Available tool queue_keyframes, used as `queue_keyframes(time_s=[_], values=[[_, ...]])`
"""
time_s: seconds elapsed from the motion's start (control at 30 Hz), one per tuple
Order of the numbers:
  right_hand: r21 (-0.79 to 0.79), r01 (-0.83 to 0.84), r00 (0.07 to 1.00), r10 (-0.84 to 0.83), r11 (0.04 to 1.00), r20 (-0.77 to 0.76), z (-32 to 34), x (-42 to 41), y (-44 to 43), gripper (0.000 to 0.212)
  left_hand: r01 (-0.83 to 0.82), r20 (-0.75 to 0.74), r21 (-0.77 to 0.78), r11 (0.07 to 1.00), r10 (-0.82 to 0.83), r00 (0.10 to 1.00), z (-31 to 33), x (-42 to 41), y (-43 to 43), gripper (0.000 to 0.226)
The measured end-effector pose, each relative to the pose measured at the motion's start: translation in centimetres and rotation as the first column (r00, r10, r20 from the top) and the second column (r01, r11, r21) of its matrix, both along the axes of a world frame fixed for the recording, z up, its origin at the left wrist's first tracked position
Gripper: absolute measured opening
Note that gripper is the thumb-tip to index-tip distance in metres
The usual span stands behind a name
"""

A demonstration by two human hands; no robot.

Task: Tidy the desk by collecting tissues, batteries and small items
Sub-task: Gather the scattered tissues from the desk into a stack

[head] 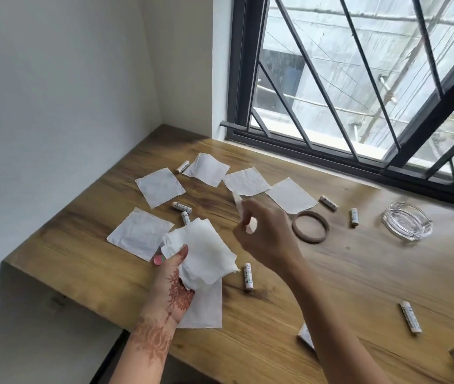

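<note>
1. Your left hand [173,284] grips a bundle of tissues [203,250], with the thumb curled over its near-left edge. Under this hand another tissue [206,309] lies flat on the desk [331,273].
2. Just right of the bundle lies a battery [248,276]. Just left of it lies a flat tissue [140,234].
3. Your right hand [264,236] is raised to the right of the bundle. Its fingers are curled and pinch a small white piece [237,202], which is too blurred to identify.
4. Just beyond the bundle, two short batteries [182,207] lie close together.
5. Just right of your right hand lies a brown ring [310,227], and further right a glass ashtray [407,221].
6. Beyond both hands, four spread tissues [246,180] lie in a row.
</note>
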State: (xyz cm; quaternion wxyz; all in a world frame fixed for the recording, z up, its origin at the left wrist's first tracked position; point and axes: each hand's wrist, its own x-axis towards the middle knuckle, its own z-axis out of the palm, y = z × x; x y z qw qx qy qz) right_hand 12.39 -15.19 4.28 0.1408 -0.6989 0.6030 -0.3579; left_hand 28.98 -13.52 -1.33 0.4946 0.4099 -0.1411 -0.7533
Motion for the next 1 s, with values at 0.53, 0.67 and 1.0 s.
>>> queue_keyframes(time_s=[0.53, 0.67, 1.0], values=[[0.041, -0.220, 0.975, 0.220, 0.975, 0.014, -4.7, 7.5, 1.6, 0.015, 0.180, -0.037, 0.220, 0.959, -0.176, 0.984, 0.2, 1.9, -4.0, 0.048], [-0.048, 0.037, 0.987, -0.029, 0.998, 0.157, -5.0, 5.0, 0.2, 0.020, 0.175, 0.008, 0.210, 0.962, -0.181, 0.984, 0.4, 1.7, -4.7, 0.026], [0.219, 0.793, 0.609, -0.755, 0.569, -0.243, -8.7, -10.0, -6.7, 0.041, 0.131, 0.040, 0.167, 0.977, -0.140, 0.989, 2.3, 1.0, -5.3, 0.013]])
